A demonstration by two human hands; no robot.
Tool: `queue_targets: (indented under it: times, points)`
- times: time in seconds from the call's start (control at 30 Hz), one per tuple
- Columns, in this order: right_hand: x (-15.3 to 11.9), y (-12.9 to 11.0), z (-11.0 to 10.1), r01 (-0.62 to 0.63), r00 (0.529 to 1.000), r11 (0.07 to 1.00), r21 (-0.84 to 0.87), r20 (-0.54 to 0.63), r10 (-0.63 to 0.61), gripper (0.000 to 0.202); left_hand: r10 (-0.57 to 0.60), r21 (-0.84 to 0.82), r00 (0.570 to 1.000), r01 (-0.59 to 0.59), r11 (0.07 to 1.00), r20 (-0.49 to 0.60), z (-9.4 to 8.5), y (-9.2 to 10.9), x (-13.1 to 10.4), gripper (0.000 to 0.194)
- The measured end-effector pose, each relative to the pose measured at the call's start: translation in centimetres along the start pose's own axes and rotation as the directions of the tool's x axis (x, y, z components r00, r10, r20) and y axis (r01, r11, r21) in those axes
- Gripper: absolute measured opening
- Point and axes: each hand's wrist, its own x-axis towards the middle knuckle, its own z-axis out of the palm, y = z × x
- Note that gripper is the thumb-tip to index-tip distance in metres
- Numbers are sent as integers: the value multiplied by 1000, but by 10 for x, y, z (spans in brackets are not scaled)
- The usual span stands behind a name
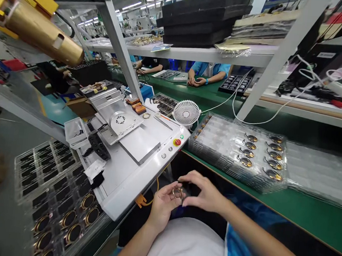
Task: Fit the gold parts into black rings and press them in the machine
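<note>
In front of my body, my left hand (165, 202) is closed on a small gold-rimmed ring-shaped part (177, 193), pinched between thumb and fingers. My right hand (203, 193) is close beside it, thumb and index finger curved apart around the ring's far side. A small dark spot shows at the right index fingertip, too small to name. Whether the right fingers touch the ring is hard to make out. Beyond the hands is a white machine base (134, 172) with a flat plate (140, 143) and a round fixture (120, 119).
Stacked clear trays (217, 135) with round gold-and-black parts stand on the green bench at right. Lower left are trays of gold-rimmed discs (74, 232). A white fan (186, 112), tweezers (163, 122), a red stop button (177, 142) and a brass cylinder (45, 31) surround the machine. A co-worker (207, 71) sits opposite.
</note>
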Motion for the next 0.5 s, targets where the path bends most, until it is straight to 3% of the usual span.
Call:
queue_targets:
  times: [0.03, 0.1, 0.2, 0.27, 0.37, 0.5]
  points:
    - [6, 1, -25, -22, 1000, 995, -101, 2, 23, 54, 2, 37, 1000, -1, 999, -21, -1, 1, 0, 51]
    - [19, 9, -89, -191, 975, 920, -342, -173, 138, 33, -8, 93, 998, 13, 996, -55, -5, 4, -3, 53]
    - [36, 31, -191, -554, 829, 612, -564, -435, 351, 19, 14, 119, 993, 0, 993, -114, -9, 6, -8, 53]
    - [43, 48, -242, -623, 782, 534, -572, -483, 394, 19, 50, 107, 988, -34, 994, -148, -11, 5, -11, 51]
    - [47, 68, -280, -636, 772, 536, -555, -479, 418, 36, 74, 96, 984, -60, 994, -160, -13, 2, -13, 49]
    - [50, 87, -286, -575, 812, 658, -486, -440, 385, 43, 39, 117, 989, -22, 993, -141, -16, 2, -14, 49]
